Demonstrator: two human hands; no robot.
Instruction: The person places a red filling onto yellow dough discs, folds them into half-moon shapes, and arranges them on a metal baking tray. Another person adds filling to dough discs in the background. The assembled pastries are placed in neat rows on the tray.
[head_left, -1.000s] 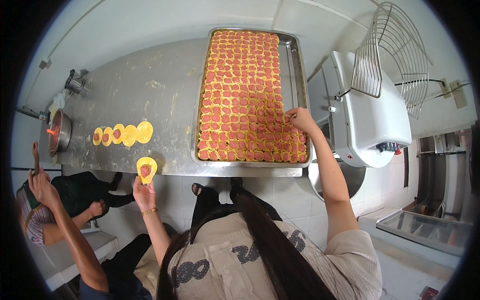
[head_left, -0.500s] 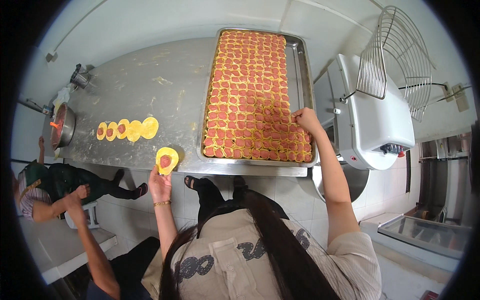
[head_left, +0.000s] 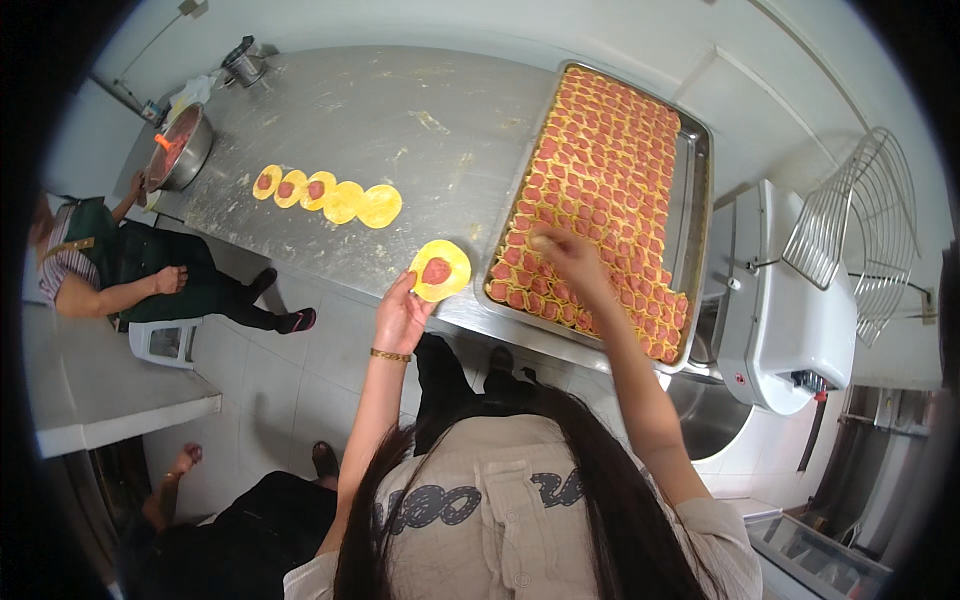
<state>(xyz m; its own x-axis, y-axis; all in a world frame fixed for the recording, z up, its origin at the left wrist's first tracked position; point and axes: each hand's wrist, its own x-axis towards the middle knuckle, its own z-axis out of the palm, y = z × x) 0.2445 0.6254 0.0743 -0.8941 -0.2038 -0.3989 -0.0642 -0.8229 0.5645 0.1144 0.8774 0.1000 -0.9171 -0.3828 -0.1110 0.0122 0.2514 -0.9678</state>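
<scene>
A round yellow dumpling wrapper (head_left: 453, 258) with a lump of pink meat filling (head_left: 436, 271) at its middle rests on the fingers of my left hand (head_left: 402, 314), just off the table's front edge. My right hand (head_left: 575, 262) hovers over the near left part of a large metal tray (head_left: 690, 185). Motion smears its fingers, so whether anything is in them is unclear. Tight rows of small filled dumplings (head_left: 610, 150) cover most of the tray. To the left, several overlapping wrappers (head_left: 380, 206) lie in a line on the steel table (head_left: 340, 110), some topped with meat.
A metal bowl of pink filling (head_left: 190, 150) stands at the table's far left end, near a co-worker in a green apron (head_left: 95, 240). Another person (head_left: 270, 530) is at the lower left. A white machine with a wire guard (head_left: 785, 310) stands right of the tray.
My right hand has left the tray's right side and swung left over the dumplings. The view has turned, shifting table and tray rightward. My left hand still holds the filled wrapper.
</scene>
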